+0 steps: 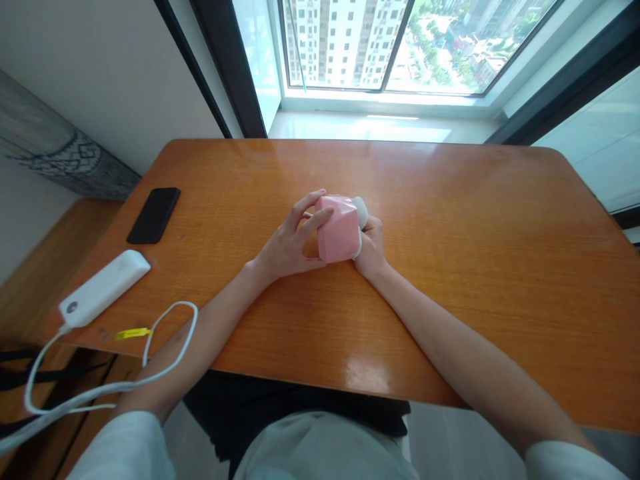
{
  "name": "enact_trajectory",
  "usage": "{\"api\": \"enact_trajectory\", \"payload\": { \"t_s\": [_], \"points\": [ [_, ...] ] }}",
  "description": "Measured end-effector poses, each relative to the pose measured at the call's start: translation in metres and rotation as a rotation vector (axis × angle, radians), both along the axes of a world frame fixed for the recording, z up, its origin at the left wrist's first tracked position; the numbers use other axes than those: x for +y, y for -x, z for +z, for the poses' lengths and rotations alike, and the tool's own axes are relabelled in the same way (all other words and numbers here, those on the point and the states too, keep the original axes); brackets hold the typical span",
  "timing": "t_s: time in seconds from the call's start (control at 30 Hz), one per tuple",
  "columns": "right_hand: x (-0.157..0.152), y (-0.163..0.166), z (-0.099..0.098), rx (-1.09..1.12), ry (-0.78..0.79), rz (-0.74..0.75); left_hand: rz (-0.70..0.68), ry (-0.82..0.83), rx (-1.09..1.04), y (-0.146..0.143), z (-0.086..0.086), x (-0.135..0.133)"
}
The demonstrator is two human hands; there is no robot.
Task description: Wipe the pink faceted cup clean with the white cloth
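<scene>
Both hands meet over the middle of the table around a pink box-shaped object [339, 229] with rounded edges. My left hand [295, 240] grips it from the left, fingers at its top and front face and the thumb along its lower edge. From the right, my right hand [373, 247] holds it near a rounded pale grey-white part [360, 212] that sticks out at that side. Most fingers of the right hand are hidden behind the object. I cannot tell exactly what kind of thing it is.
On the left of the brown wooden table [475, 267] lie a black phone [154, 215] and a white power strip [105, 288]. Its white cable [187, 340], with a yellow tag [133, 333], loops across my left forearm. A window [390, 47] stands beyond the far edge.
</scene>
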State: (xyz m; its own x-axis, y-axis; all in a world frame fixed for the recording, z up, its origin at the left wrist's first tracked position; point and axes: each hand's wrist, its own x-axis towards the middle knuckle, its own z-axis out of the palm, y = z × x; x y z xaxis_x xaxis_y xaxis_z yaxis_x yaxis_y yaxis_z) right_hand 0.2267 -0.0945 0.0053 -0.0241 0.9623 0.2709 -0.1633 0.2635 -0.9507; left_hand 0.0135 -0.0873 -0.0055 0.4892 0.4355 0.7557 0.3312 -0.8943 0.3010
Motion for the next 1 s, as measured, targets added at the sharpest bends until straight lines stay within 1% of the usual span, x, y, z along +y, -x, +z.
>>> {"api": "enact_trajectory", "payload": {
  "t_s": [0.07, 0.17, 0.23, 0.3, 0.33, 0.37, 0.43, 0.5, 0.57, 0.6, 0.67, 0.73, 0.77, 0.83, 0.9, 0.97, 1.0],
  "points": [
    [-0.002, 0.000, 0.001, -0.050, -0.113, 0.013, -0.002, 0.088, -0.061, -0.001, 0.005, -0.002],
    [-0.006, 0.001, 0.004, -0.130, -0.263, -0.018, -0.073, 0.364, -0.170, -0.004, 0.009, -0.006],
    [-0.008, 0.002, 0.005, -0.174, -0.312, -0.043, -0.132, 0.569, -0.205, -0.006, 0.007, -0.008],
    [-0.010, 0.003, 0.007, -0.193, -0.310, -0.050, -0.143, 0.685, -0.205, -0.006, 0.003, -0.008],
    [-0.011, 0.003, 0.007, -0.184, -0.296, -0.056, -0.129, 0.688, -0.207, -0.007, 0.001, -0.008],
    [-0.011, 0.003, 0.007, -0.168, -0.275, -0.067, -0.108, 0.651, -0.211, -0.007, 0.000, -0.008],
    [-0.009, 0.003, 0.006, -0.112, -0.208, -0.110, -0.055, 0.497, -0.202, -0.007, -0.003, -0.006],
    [-0.006, 0.002, 0.003, -0.045, -0.102, -0.133, -0.010, 0.296, -0.128, -0.006, -0.006, -0.003],
    [-0.003, 0.001, 0.001, -0.003, 0.004, -0.106, 0.020, 0.124, -0.032, -0.005, -0.007, 0.000],
    [-0.002, 0.001, 0.000, 0.001, 0.034, -0.081, 0.026, 0.068, -0.008, -0.005, -0.007, 0.001],
    [-0.001, 0.001, -0.001, -0.018, 0.024, -0.033, 0.020, 0.028, -0.009, -0.003, -0.005, 0.002],
    [-0.002, 0.000, 0.000, -0.056, -0.065, -0.011, -0.001, 0.061, -0.037, -0.002, -0.001, 0.000],
    [-0.003, 0.000, 0.001, -0.074, -0.123, -0.014, -0.004, 0.103, -0.056, -0.002, 0.002, -0.002],
    [-0.005, 0.000, 0.004, -0.114, -0.233, -0.032, -0.009, 0.254, -0.104, -0.003, 0.007, -0.005],
    [-0.008, 0.001, 0.006, -0.159, -0.315, -0.049, -0.037, 0.461, -0.133, -0.003, 0.009, -0.008],
    [-0.011, 0.001, 0.008, -0.197, -0.352, -0.047, -0.072, 0.624, -0.125, -0.002, 0.008, -0.011],
    [-0.012, 0.002, 0.008, -0.210, -0.356, -0.047, -0.076, 0.672, -0.114, -0.002, 0.007, -0.011]
  ]
}}
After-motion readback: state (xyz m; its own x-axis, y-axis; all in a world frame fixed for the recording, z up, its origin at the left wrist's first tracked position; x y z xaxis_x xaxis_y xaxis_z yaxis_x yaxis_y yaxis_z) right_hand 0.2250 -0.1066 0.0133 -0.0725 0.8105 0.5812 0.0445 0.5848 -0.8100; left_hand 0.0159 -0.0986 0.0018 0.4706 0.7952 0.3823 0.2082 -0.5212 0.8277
